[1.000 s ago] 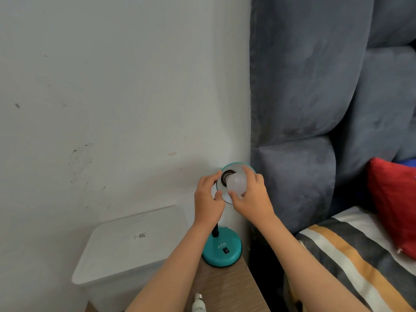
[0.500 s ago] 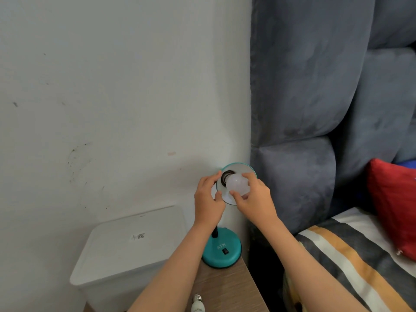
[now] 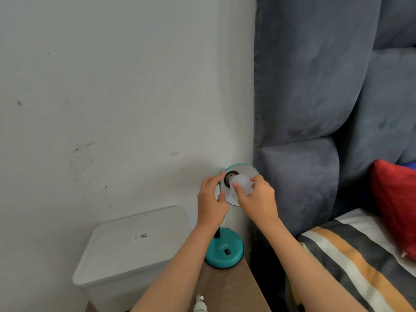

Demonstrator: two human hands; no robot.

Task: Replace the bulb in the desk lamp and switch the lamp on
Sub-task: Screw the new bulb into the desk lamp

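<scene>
A teal desk lamp stands on a wooden bedside table point(image 3: 227, 287), its round base point(image 3: 225, 253) bearing a black switch point(image 3: 228, 251). The lamp's shade point(image 3: 244, 170) faces me, white inside with a dark socket point(image 3: 230, 176). My left hand point(image 3: 210, 202) grips the shade's left rim. My right hand point(image 3: 256, 202) holds a white round bulb point(image 3: 243, 183) with its fingertips, the bulb's neck at the socket. The lamp is unlit. Another bulb point(image 3: 200, 304) with a screw cap lies on the table at the bottom edge.
A white lidded plastic box point(image 3: 135, 242) stands left of the table against the wall. A grey padded headboard point(image 3: 315, 109) rises on the right. A bed with a striped cover point(image 3: 351, 262) and a red pillow point(image 3: 394, 208) lies at the lower right.
My right hand's fingers have shifted around the bulb, as if turning it at the socket. My left hand has stayed on the shade rim.
</scene>
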